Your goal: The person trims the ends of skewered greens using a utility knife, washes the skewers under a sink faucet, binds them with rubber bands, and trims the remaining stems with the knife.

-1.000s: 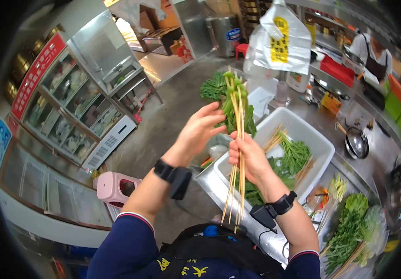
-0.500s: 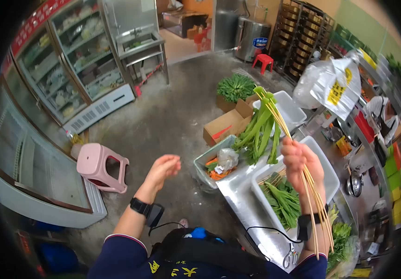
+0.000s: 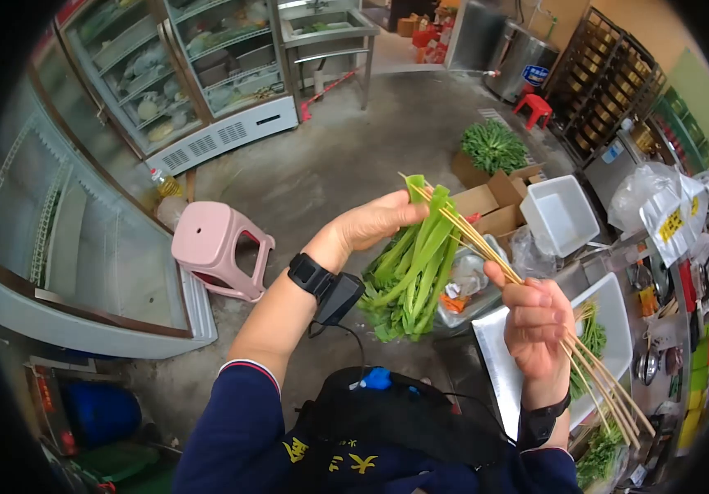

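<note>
My right hand (image 3: 538, 321) is closed round a bundle of thin bamboo skewers (image 3: 479, 244), whose loose ends fan out below the wrist. On the upper ends of the skewers hang long green leafy vegetable strips (image 3: 414, 276), folded over and drooping. My left hand (image 3: 375, 222) is at the top of these greens, thumb and fingers closed on them near the skewer tips; some of its fingers are hidden. Below my right hand, a white plastic tub (image 3: 613, 300) holds more greens and skewers.
A lined bin (image 3: 486, 306) with scraps stands beyond the steel table (image 3: 494, 350). Behind it are cardboard boxes (image 3: 498, 198), another white tub (image 3: 562, 216) and a bunch of greens (image 3: 494, 146). A pink stool (image 3: 214, 239) stands left, near glass-door fridges (image 3: 223, 136).
My left hand has come up from the side to the greens and closed on them. The skewered greens have swung left, in front of me. The camera view has turned left.
</note>
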Demonstrator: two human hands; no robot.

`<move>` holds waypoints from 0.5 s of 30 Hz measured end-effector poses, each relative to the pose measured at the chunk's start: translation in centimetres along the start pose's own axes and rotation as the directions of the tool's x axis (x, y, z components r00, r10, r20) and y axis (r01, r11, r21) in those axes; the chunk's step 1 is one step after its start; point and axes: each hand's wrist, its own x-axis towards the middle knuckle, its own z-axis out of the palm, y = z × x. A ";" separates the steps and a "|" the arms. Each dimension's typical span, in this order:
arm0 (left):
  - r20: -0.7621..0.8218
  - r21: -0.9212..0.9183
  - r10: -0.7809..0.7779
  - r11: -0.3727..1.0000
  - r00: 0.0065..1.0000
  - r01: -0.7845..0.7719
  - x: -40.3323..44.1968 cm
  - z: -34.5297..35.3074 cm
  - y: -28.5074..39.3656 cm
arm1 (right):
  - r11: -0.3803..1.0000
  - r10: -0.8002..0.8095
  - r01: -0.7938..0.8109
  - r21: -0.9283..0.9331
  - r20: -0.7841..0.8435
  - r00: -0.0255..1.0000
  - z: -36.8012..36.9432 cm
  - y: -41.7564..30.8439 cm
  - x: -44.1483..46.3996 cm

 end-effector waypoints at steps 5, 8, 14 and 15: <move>-0.159 0.139 -0.081 0.985 0.984 0.104 -3.3 -3.4 -0.3 | 0.987 0.103 -0.105 0.122 0.019 0.994 -1.8 -0.3 4.9; -0.314 0.162 -0.044 0.982 0.948 0.099 -3.3 -5.3 -1.6 | 0.983 0.082 -0.080 0.162 -0.005 0.997 -2.2 -1.1 7.9; -0.438 0.019 -0.167 0.981 0.883 0.194 -1.2 -11.4 -2.3 | 0.973 0.137 -0.125 0.192 -0.053 0.989 -3.3 -5.4 14.8; -0.451 0.022 -0.167 0.980 0.877 0.198 -0.8 -12.6 -1.9 | 0.980 0.158 -0.151 0.130 -0.045 0.986 -3.4 -6.2 16.1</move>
